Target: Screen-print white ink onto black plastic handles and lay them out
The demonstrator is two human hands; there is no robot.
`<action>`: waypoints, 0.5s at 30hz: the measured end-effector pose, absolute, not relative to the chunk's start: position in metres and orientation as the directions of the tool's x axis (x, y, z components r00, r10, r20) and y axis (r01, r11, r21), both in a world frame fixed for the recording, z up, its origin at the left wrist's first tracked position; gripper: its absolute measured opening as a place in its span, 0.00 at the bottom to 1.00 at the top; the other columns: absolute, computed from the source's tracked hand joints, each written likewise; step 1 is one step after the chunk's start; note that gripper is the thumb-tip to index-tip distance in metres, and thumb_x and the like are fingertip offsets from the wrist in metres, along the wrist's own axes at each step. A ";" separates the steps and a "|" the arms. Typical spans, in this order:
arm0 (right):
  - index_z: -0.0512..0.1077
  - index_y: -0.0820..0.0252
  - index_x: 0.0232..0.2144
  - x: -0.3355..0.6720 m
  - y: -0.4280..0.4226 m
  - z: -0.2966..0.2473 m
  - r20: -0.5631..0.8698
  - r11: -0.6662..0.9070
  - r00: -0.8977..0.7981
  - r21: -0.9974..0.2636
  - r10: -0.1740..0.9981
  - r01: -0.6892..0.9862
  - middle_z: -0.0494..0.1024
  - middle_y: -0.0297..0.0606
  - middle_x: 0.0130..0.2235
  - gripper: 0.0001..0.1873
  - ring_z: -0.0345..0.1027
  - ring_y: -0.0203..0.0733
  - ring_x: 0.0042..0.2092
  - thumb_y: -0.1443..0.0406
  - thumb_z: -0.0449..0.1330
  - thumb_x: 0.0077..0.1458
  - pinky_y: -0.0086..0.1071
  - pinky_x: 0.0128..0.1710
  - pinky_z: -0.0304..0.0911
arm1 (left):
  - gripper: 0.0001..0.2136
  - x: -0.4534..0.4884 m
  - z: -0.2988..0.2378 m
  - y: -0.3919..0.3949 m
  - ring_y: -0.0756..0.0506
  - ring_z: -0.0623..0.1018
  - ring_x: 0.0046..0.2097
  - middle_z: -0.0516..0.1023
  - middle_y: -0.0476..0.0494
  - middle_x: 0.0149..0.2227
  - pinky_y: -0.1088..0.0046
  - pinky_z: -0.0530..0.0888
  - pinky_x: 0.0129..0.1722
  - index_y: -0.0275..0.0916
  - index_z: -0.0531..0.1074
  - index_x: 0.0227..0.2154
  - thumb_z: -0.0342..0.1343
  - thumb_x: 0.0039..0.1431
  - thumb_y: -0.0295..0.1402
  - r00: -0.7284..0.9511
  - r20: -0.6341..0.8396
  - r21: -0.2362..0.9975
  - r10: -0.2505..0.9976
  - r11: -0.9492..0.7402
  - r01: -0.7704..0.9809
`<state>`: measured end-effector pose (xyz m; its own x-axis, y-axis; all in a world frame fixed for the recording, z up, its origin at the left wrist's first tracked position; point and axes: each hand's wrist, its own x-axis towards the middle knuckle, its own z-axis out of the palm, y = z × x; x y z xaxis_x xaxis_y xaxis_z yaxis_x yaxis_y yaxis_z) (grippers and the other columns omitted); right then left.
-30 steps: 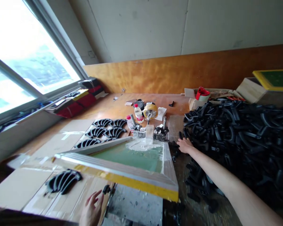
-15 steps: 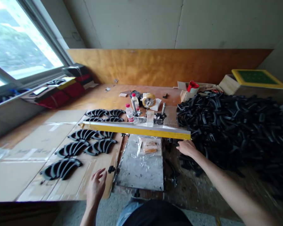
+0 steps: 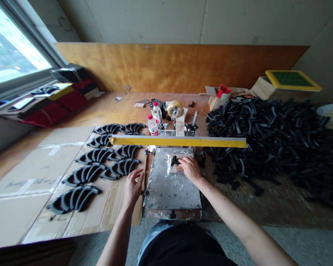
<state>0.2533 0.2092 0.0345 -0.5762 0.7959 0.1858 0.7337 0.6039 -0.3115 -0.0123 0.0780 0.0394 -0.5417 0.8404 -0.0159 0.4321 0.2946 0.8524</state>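
Here we go: the right hand [image 3: 190,169] is down on the print bed, fingers closed around a black ribbed plastic piece [image 3: 175,160], whose end pokes out to the left of the fingertips. That piece sits on a clear plastic-wrapped packet [image 3: 177,166], which lies on the scuffed, foil-covered plate [image 3: 169,192] near its top edge. So the piece is right under the right hand's grip, and well away from the other hand!

Over on the left, the left hand [image 3: 133,188] is open, fingers spread and empty, just beside the plate's left edge and above the cardboard sheet [image 3: 24,207]. The nearest laid-out pieces are just off its fingertips: ten or so curved black parts [image 3: 73,199], set out in neat paired rows on that cardboard.

Straight ahead, the screen frame [image 3: 177,142] is raised edge-on above the plate, its yellow tape catching the eye. Behind it, on the wooden surface [image 3: 122,107], stand a plastic bottle [image 3: 157,113] and a roll of packing tape [image 3: 175,109]. To the right, a huge heap of black parts [image 3: 266,136] spreads across the surface, close to the plate but not touching either hand.
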 end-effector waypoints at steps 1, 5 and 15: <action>0.75 0.55 0.46 0.253 0.210 0.035 0.164 0.605 -0.584 -0.288 0.795 0.743 0.75 0.41 0.41 0.13 0.64 0.46 0.47 0.64 0.53 0.64 0.38 0.48 0.61 | 0.25 -0.013 0.044 0.082 0.41 0.78 0.43 0.74 0.35 0.50 0.66 0.77 0.40 0.36 0.75 0.43 0.51 0.57 0.52 -0.529 -0.001 0.858 0.849 0.272 0.435; 0.73 0.55 0.51 0.250 0.211 0.042 0.139 0.622 -0.607 -0.230 0.782 0.749 0.73 0.43 0.51 0.17 0.63 0.49 0.51 0.58 0.54 0.63 0.40 0.50 0.60 | 0.24 -0.012 0.080 0.106 0.44 0.77 0.41 0.75 0.38 0.47 0.70 0.76 0.37 0.37 0.74 0.46 0.54 0.56 0.51 -0.536 0.071 0.902 0.841 0.175 0.395; 0.60 0.57 0.63 0.230 0.223 0.032 -0.012 0.573 -0.599 -0.278 0.800 0.771 0.63 0.45 0.64 0.30 0.53 0.51 0.65 0.51 0.52 0.63 0.48 0.63 0.46 | 0.27 0.022 0.188 0.153 0.51 0.69 0.24 0.70 0.49 0.22 0.76 0.69 0.26 0.33 0.74 0.41 0.39 0.65 0.52 -0.486 0.207 0.978 0.849 -0.165 0.129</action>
